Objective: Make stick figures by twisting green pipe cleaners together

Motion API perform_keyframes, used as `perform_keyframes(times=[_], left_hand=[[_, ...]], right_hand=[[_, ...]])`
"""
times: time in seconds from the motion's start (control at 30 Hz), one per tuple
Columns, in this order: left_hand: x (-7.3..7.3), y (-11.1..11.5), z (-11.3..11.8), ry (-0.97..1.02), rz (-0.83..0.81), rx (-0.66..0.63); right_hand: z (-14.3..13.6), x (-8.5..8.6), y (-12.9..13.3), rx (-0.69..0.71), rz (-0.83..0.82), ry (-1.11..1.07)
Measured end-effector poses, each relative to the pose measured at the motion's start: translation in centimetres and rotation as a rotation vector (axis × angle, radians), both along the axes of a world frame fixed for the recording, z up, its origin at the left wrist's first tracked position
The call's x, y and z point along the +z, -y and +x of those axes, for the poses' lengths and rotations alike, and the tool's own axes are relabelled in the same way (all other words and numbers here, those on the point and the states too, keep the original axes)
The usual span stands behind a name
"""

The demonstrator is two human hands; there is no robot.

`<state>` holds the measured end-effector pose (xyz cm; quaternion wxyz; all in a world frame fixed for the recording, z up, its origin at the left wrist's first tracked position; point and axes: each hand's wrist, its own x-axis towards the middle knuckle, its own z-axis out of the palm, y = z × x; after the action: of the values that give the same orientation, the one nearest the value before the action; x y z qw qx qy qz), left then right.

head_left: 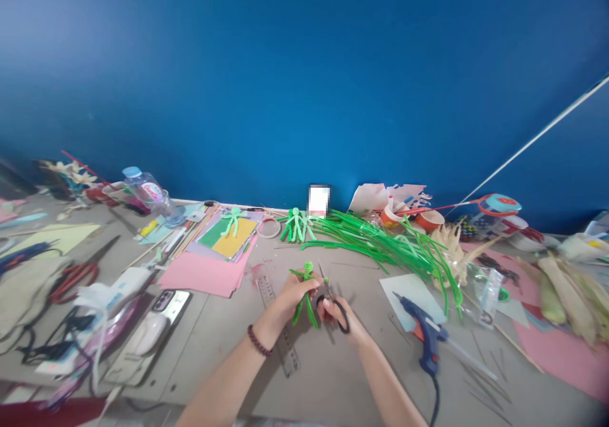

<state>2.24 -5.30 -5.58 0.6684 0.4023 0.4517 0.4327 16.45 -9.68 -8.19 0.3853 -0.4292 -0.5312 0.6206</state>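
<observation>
My left hand (294, 295) is closed around a green pipe-cleaner figure (308, 267), whose round head and arms stick out above the fingers and whose legs hang below. In my right hand (333, 311) is a pair of black-handled scissors (342, 319). Their blades point up and away, close beside the figure's arm on the right. Whether the blades touch the arm I cannot tell. Under my left forearm lies a metal ruler (289, 351), partly covered. More green pipe-cleaner figures (297, 225) stand near the wall.
A heap of green pipe cleaners (380, 246) spreads at the back right. To the right lies a blue glue gun (428, 338) with its cord. Pink paper (204, 271), a phone (159, 313) and a power strip (118, 287) are on the left. A bottle (150, 192) leans behind them.
</observation>
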Motion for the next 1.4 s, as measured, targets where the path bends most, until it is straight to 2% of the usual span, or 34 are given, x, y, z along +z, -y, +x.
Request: perform_keyframes(times=[0.27,0.57,0.77,1.0,1.07,1.17,1.3,1.4], left_hand=[[0.1,0.1,0.1,0.013,-0.007,0.009],[0.5,0.4,0.2,0.123,-0.041,-0.058],[0.0,0.5,0.7,0.195,-0.048,-0.054],[-0.3,0.4,1.0,0.331,-0.196,-0.012],[-0.2,0.2,0.9,0.373,-0.207,-0.018],[-0.2,0.1,0.6,0.413,-0.134,-0.023],[-0.4,0.2,0.3,0.384,-0.108,-0.008],[-0.5,0.1,0.2,0.353,-0.090,0.025]], right_hand=[[-0.4,-0.2,0.0,-0.080,-0.058,0.079],[-0.5,-0.3,0.5,-0.121,-0.033,0.076],[-0.6,-0.5,0.6,-0.140,-0.023,0.013],[-1.1,-0.6,0.4,-0.380,-0.104,-0.074],[-0.8,-0.6,0.3,-0.368,-0.117,-0.100],[-0.3,-0.4,0.2,-0.320,-0.136,-0.112],[0.1,-0.3,-0.2,-0.241,-0.143,-0.136],[0.5,-0.7,-0.6,-0.290,-0.084,0.092]])
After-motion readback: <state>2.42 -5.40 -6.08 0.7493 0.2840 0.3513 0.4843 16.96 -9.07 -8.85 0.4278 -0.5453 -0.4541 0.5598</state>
